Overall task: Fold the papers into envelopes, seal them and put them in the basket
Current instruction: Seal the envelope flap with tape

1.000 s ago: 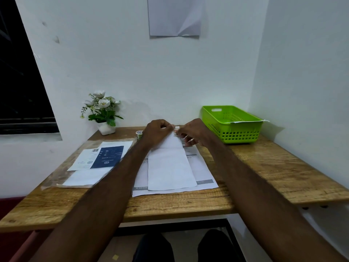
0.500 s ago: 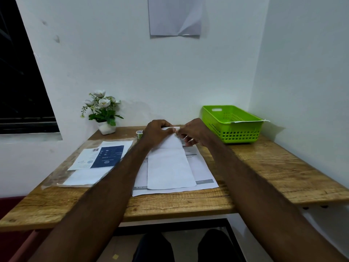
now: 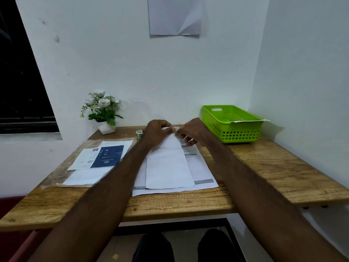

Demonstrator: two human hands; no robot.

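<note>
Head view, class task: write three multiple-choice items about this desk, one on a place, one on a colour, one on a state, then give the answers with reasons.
1. Where does the basket stand on the table?
A. far right corner
B. near left corner
C. under the table

2. What colour is the basket?
A. red
B. green
C. black

3. What are the hands doing to the folded paper?
A. both lie flat at its near end
B. only one touches it
C. both pinch its far end

Answers:
1 A, it sits by the right wall, at the table's back edge.
2 B, its walls and rim are bright green.
3 C, the left hand and right hand meet at the paper's far edge with fingers curled.
</note>
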